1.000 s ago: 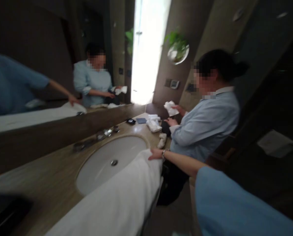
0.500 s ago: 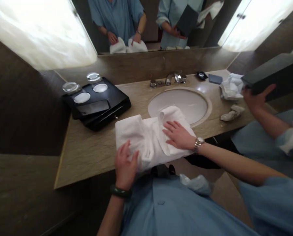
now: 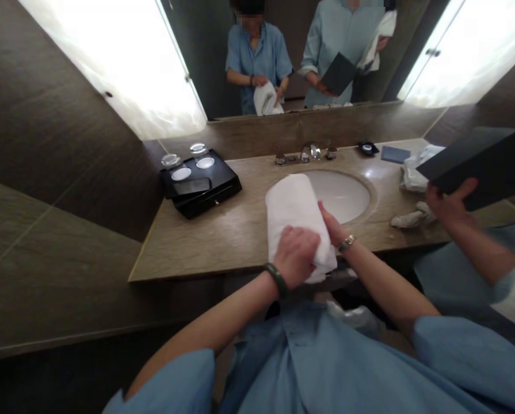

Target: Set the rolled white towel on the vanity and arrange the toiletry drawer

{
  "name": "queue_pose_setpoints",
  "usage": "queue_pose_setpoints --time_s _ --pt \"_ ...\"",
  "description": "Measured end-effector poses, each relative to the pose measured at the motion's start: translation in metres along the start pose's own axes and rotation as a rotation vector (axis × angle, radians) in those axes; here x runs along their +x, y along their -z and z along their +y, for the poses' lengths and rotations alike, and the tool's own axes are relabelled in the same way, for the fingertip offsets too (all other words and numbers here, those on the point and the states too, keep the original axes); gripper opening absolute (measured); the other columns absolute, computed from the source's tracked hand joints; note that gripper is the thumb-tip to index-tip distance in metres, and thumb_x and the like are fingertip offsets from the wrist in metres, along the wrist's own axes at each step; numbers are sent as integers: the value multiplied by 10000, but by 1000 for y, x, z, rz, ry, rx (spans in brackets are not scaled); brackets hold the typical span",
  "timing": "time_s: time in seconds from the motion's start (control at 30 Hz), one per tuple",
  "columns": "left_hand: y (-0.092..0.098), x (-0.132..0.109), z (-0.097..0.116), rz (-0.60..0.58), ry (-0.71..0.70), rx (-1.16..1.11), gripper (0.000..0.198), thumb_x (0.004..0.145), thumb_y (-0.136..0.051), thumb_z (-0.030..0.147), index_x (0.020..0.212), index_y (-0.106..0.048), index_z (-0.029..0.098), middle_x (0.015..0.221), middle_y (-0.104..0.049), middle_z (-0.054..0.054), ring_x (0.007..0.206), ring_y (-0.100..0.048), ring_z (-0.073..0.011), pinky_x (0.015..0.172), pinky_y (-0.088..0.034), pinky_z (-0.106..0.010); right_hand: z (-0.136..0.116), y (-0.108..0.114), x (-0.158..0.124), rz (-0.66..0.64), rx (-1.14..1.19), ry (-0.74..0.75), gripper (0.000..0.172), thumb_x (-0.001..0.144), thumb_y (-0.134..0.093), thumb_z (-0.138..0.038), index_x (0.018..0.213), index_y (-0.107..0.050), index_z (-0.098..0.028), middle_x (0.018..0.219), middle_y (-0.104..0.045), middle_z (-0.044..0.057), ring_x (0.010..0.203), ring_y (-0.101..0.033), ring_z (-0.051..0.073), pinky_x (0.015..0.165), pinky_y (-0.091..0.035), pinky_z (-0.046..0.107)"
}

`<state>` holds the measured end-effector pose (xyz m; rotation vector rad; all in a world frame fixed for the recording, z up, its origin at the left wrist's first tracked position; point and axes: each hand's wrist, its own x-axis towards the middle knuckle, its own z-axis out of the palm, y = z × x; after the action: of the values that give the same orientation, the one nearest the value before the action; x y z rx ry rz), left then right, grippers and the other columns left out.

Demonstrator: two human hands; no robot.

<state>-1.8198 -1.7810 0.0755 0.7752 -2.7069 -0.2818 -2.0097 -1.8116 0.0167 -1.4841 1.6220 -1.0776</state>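
Both hands' fingers gripping rolled towel (image 3: 295,215), long axis pointing toward mirror (image 3: 309,52)

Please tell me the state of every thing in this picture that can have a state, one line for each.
white towel: folded narrow, lying over the sink's near edge
left hand: closed on the towel's near end
right hand: against the towel's right side
sink: dry, no water running
faucet: off
black tray: holds two upturned glasses
crumpled cloth: loose on the counter

Left hand (image 3: 297,254) closed, knuckles up; right hand (image 3: 331,227) just beside it, both forearms extended forward.
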Motion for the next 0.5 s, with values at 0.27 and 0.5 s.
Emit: queue_pose_setpoints --time_s 0.27,0.5 --pt "-71 44 53 -183 -121 112 371 695 -721 237 1016 -616 83 952 -696 -111 1014 -588 -282 1124 -311 -520 -32 76 21 243 -398 414 451 979 -420 -389 1378 -530 -211 1482 -491 89 1461 -311 277 1203 -145 634" --pt "-59 57 16 87 271 -215 607 877 -550 554 1356 -531 182 1414 -575 -108 1304 -484 -324 1118 -381 -542 60 7 32 224 -42 -69 297 791 -613 -341 1045 -670 -198 1448 -519 135 1467 -281 314 1252 -81 524"
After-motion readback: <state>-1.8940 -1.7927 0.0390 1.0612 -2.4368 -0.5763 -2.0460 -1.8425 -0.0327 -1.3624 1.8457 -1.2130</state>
